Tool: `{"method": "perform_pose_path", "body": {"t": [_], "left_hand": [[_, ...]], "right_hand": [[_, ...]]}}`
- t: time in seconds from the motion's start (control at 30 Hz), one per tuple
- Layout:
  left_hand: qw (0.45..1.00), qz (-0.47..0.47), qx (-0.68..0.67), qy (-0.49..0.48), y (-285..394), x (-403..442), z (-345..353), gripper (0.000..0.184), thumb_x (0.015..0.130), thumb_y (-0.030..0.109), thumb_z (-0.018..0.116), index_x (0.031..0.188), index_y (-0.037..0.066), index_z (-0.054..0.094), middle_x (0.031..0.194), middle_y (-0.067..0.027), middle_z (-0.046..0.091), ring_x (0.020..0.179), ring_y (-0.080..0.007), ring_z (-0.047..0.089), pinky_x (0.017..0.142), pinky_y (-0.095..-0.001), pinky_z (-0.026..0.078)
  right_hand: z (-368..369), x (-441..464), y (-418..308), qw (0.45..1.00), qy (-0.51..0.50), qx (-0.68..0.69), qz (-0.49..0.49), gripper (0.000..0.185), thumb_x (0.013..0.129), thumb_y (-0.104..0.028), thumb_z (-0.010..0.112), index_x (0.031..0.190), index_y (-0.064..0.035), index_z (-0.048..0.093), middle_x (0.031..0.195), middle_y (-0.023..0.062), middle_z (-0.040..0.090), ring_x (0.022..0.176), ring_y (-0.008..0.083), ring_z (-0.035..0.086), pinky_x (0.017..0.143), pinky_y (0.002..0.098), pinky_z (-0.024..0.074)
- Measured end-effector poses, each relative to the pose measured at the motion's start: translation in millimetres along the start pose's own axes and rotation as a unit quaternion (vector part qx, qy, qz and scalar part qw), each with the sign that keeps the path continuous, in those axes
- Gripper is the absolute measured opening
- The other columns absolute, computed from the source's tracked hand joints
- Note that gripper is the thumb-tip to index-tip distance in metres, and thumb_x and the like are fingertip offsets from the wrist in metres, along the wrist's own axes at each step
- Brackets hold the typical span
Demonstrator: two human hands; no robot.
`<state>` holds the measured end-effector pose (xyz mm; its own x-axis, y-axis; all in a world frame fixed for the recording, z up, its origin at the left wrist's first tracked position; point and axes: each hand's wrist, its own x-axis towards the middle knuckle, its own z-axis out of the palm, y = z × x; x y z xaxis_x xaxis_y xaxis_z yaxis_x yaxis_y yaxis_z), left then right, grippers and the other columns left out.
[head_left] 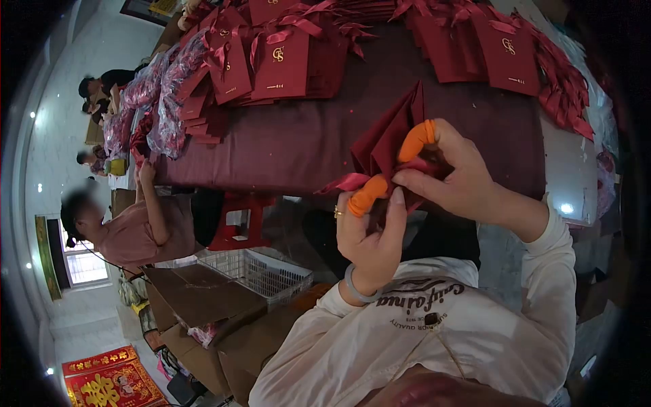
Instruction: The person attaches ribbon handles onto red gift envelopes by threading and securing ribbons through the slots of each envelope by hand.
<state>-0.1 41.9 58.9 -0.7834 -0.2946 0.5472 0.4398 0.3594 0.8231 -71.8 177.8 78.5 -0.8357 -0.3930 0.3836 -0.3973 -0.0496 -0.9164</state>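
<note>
Above the table's near edge is a small dark red gift bag, tilted, with a corner pointing up and its sides creased inward. A shiny red ribbon sticks out from it to the left. My left hand, with an orange finger cot, a ring and a wristband, is closed at the bag's lower edge, where the ribbon comes out. My right hand, also with an orange finger cot, pinches the bag and a ribbon from the right. My fingers partly hide the ribbon between them.
Flat red gift bags with ribbons lie in rows at the back left and back right of the cloth-covered table. Plastic-wrapped bundles lie leftward. A co-worker sits at left, near a red stool, white crate and cardboard boxes.
</note>
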Motion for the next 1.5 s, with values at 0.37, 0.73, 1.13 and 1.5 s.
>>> {"method": "perform_pose_path", "body": {"t": [0.37,0.73,1.13,1.5], "left_hand": [[0.945,-0.293,-0.139,-0.048,-26.6,24.0,0.6,0.025,0.081,-0.003,0.061,0.105,-0.003,0.057,0.083,-0.0019,0.051,0.071,-0.0061,0.053,0.051,-0.0192,0.046],[0.94,-0.054,0.301,-0.15,-80.8,28.0,-1.7,0.013,0.067,-0.004,0.057,0.075,0.0,0.048,0.068,-0.0149,0.048,0.065,-0.0358,0.05,0.057,-0.0415,0.04],[0.879,-0.254,0.216,-0.341,-64.4,61.2,-85.8,0.021,0.07,0.013,0.072,0.074,-0.002,0.058,0.056,-0.0072,0.041,0.052,-0.015,0.042,0.049,-0.0298,0.035],[0.929,-0.119,0.35,0.01,-56.0,-6.7,-82.5,0.015,0.073,0.008,0.073,0.083,0.003,0.062,0.067,-0.0031,0.046,0.062,-0.015,0.043,0.054,-0.0283,0.037]], "right_hand": [[-7.5,19.7,36.4,0.989,-0.062,0.061,0.118,0.029,0.083,-0.007,0.06,0.109,-0.0006,0.051,0.101,0.0059,0.057,0.094,0.0113,0.055,0.082,0.026,0.0445],[-1.0,17.8,80.4,0.948,-0.028,0.204,0.244,0.03,0.092,-0.026,0.052,0.111,-0.002,0.052,0.092,0.0058,0.059,0.082,0.0116,0.057,0.073,0.0249,0.0473],[-2.9,16.6,94.3,0.931,0.013,0.27,0.245,0.032,0.097,-0.029,0.041,0.108,-0.001,0.052,0.096,0.0091,0.058,0.087,0.0155,0.06,0.079,0.0284,0.0501],[-0.4,17.2,84.2,0.958,-0.031,0.159,0.235,0.023,0.094,-0.021,0.047,0.106,-0.0027,0.054,0.081,0.0017,0.056,0.064,0.0049,0.052,0.058,0.0187,0.0455]]}}
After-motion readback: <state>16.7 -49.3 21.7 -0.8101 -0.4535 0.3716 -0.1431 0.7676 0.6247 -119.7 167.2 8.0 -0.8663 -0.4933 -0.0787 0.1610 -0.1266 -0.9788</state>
